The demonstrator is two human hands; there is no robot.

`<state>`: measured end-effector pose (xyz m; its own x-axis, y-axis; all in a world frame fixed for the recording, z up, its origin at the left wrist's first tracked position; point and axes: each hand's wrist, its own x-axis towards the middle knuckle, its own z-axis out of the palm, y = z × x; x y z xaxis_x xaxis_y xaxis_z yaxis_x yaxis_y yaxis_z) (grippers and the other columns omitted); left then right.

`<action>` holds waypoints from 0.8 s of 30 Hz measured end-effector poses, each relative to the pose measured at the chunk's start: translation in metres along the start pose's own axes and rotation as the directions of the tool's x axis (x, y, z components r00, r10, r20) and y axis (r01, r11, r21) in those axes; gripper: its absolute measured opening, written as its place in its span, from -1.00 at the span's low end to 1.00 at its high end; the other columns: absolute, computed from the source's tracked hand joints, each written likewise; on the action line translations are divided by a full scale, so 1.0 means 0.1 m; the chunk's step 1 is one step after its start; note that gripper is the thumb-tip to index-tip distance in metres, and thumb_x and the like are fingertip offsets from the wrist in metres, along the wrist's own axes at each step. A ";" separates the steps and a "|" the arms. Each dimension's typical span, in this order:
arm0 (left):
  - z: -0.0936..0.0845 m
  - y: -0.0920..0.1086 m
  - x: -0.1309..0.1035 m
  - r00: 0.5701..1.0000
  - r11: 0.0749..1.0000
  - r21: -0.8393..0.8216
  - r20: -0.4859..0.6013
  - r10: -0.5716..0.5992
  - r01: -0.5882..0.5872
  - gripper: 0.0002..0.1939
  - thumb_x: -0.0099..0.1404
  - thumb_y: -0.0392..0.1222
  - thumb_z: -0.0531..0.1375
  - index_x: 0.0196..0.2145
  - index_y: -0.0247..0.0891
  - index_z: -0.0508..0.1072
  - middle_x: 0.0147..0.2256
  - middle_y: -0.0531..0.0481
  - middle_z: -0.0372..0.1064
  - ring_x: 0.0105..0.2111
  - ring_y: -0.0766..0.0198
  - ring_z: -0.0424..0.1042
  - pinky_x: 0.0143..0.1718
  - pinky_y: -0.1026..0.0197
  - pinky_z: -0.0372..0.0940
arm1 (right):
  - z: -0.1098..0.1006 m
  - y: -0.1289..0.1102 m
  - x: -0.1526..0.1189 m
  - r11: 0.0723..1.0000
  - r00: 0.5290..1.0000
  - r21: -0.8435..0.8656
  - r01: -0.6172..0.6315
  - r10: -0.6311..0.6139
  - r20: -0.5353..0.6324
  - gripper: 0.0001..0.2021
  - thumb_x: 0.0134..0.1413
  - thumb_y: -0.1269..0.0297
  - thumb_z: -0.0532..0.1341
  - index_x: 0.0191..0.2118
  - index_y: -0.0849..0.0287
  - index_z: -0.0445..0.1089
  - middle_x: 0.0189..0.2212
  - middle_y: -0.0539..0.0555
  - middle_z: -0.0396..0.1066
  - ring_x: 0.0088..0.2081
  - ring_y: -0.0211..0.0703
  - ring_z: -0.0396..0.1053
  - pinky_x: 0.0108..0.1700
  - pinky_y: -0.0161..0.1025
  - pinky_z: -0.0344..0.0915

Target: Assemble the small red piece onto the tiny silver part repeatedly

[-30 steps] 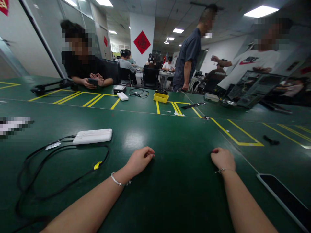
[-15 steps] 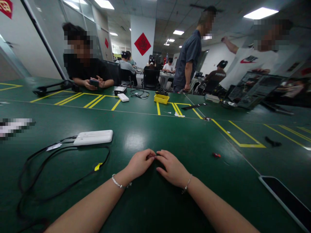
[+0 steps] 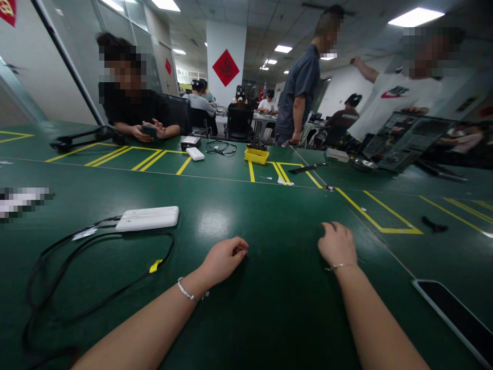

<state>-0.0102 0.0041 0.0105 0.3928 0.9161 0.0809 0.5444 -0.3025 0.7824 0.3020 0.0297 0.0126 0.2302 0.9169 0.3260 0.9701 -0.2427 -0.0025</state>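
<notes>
My left hand (image 3: 223, 261) rests on the green table (image 3: 269, 313) with its fingers loosely curled in and nothing visible in them. Further right, my right hand (image 3: 338, 245) is palm down on the table with fingers bent under. It covers the spot where a small red piece lay, so the piece and whatever the fingertips hold are hidden. Left of my left hand lies a white power bank (image 3: 148, 218), with black cables (image 3: 115, 293) plugged into its left end. A yellow tag (image 3: 155, 265) is on one cable.
A phone (image 3: 458, 318) lies at the right edge. Across the table are a yellow bin (image 3: 256, 155), a small white box (image 3: 195, 153), a black strip (image 3: 308, 168) and an open computer case (image 3: 408, 141). One person (image 3: 138, 110) sits opposite; others stand behind.
My right hand has left my left hand and moved right, over the small red piece, which is now out of sight. My left hand has stayed in place.
</notes>
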 end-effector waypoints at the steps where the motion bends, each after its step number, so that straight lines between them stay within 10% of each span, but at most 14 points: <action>1: 0.00 0.00 0.00 1.000 1.000 0.001 -0.001 -0.001 0.001 -0.81 0.16 -0.21 0.02 -0.28 -0.19 0.36 -0.36 0.04 0.41 -0.35 0.30 0.38 -0.32 0.27 0.24 | 0.01 0.14 0.02 0.996 0.996 -0.036 -0.077 0.079 0.046 -0.58 -0.08 0.45 -0.04 -0.03 0.32 0.25 -0.05 0.36 0.16 -0.03 0.16 0.12 -0.12 0.02 0.14; 6: 0.01 0.00 0.00 1.000 1.000 0.000 0.002 -0.007 0.007 -0.80 0.16 -0.20 0.02 -0.27 -0.19 0.35 -0.36 0.04 0.41 -0.35 0.29 0.38 -0.32 0.25 0.23 | 0.01 0.43 0.02 0.978 0.939 -0.085 -0.189 0.205 0.275 -0.64 -0.11 0.44 -0.05 -0.18 0.32 0.36 -0.24 0.34 0.29 -0.24 0.05 0.31 -0.30 -0.11 0.23; 15: 0.00 -0.01 0.00 1.000 1.000 0.005 0.013 0.001 -0.001 -0.81 0.16 -0.20 0.01 -0.27 -0.19 0.35 -0.37 0.05 0.40 -0.36 0.30 0.37 -0.33 0.28 0.22 | -0.08 0.26 0.02 0.987 0.945 -0.041 -0.155 0.160 0.286 -0.70 -0.11 0.43 -0.02 -0.25 0.21 0.38 -0.29 0.25 0.33 -0.28 0.04 0.33 -0.33 -0.10 0.24; 20: 0.00 0.02 0.00 1.000 1.000 -0.001 0.011 -0.007 0.007 -0.81 0.17 -0.17 0.02 -0.28 -0.20 0.35 -0.39 0.05 0.40 -0.38 0.31 0.37 -0.35 0.28 0.21 | -0.22 -0.26 -0.12 0.961 0.977 0.219 0.170 -0.193 0.088 -0.76 -0.01 0.36 -0.01 -0.24 0.22 0.33 -0.27 0.15 0.32 -0.23 -0.10 0.30 -0.19 -0.16 0.24; 24: -0.01 0.05 0.00 1.000 1.000 0.003 0.011 0.000 0.000 -0.78 0.18 -0.11 0.00 -0.28 -0.21 0.35 -0.42 0.05 0.39 -0.41 0.30 0.35 -0.39 0.29 0.19 | -0.29 -0.91 -0.42 0.717 0.810 0.412 0.563 -0.578 -0.101 -0.72 0.01 0.43 0.01 -0.11 0.20 0.23 -0.27 0.11 0.32 -0.24 -0.16 0.27 -0.16 -0.19 0.25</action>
<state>-0.0080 0.0031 0.0152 0.4013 0.9129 0.0742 0.5464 -0.3037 0.7806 0.2014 0.0041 0.0263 -0.3816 0.8508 0.3613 0.8566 0.4723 -0.2075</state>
